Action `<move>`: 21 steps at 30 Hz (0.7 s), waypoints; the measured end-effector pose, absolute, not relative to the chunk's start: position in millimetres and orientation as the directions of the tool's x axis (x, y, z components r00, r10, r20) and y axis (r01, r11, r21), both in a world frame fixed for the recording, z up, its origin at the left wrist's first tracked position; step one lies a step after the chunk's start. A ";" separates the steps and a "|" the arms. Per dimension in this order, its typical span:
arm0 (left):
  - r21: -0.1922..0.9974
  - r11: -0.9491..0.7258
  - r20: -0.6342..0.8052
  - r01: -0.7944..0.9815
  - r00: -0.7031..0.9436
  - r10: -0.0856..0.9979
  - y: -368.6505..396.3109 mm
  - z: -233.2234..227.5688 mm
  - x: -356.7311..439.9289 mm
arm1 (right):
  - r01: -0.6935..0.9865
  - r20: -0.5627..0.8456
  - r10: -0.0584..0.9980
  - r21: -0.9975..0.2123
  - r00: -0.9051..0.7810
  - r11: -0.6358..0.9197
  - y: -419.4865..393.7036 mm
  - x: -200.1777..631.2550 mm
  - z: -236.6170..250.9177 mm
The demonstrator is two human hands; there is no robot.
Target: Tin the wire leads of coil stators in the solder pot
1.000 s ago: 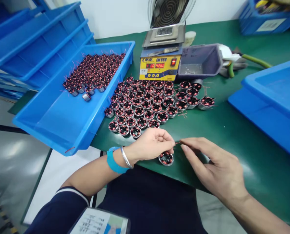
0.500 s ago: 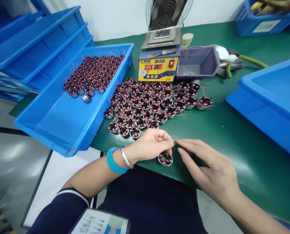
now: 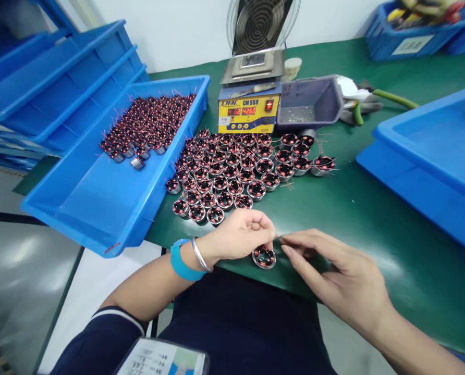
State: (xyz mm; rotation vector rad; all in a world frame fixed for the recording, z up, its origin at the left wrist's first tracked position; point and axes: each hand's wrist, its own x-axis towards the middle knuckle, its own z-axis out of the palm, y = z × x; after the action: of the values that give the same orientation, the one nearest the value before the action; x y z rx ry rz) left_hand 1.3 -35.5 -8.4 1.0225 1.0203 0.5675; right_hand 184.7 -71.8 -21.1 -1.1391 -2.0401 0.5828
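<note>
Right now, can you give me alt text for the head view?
The left hand holds a small wound coil at the green table's near edge while the right hand pinches its wire lead. Behind lie rows of coils and a blue tray holding more.

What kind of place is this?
Likely an electronics assembly bench in a factory: dozens of copper-wound coil parts laid out on a green mat, more in a blue tray, and a digital solder pot with a fan behind it.
</note>
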 end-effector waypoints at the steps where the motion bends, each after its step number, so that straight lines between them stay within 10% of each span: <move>1: 0.893 0.446 -0.419 0.050 0.450 0.789 -35.4 -8.4 1.4 | 0.559 0.418 0.826 -0.608 -0.379 0.564 -69.5 186.2 -21.1; 6: 0.904 0.427 -0.382 0.009 0.464 0.799 -35.4 -11.1 1.9 | 0.551 0.525 0.609 -0.286 -0.594 0.784 -54.4 192.0 -19.5; 11: 0.927 0.374 -0.337 0.024 0.490 0.804 -37.0 -12.1 1.5 | 0.422 0.052 0.881 -0.864 -0.470 0.276 -51.1 183.1 -16.0; 14: 0.931 0.364 -0.329 0.033 0.509 0.796 -37.5 -12.0 0.6 | 0.281 -0.224 0.815 -0.956 -0.534 -0.079 -50.8 181.4 -13.8; 17: 0.933 0.359 -0.322 0.031 0.520 0.791 -36.7 -12.8 -0.1 | 0.378 0.099 0.870 -0.872 -0.483 0.310 -49.3 190.1 -16.0; 21: 0.935 0.354 -0.313 0.021 0.517 0.797 -35.6 -14.8 0.0 | 0.474 0.557 0.535 -0.267 -0.635 0.839 -46.7 205.9 -27.1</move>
State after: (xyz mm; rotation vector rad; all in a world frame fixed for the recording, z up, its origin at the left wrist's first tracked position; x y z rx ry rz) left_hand 0.0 -35.6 -14.8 1.1064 0.9076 0.6025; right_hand 205.9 -46.7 -27.1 -0.7330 -2.3694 0.1255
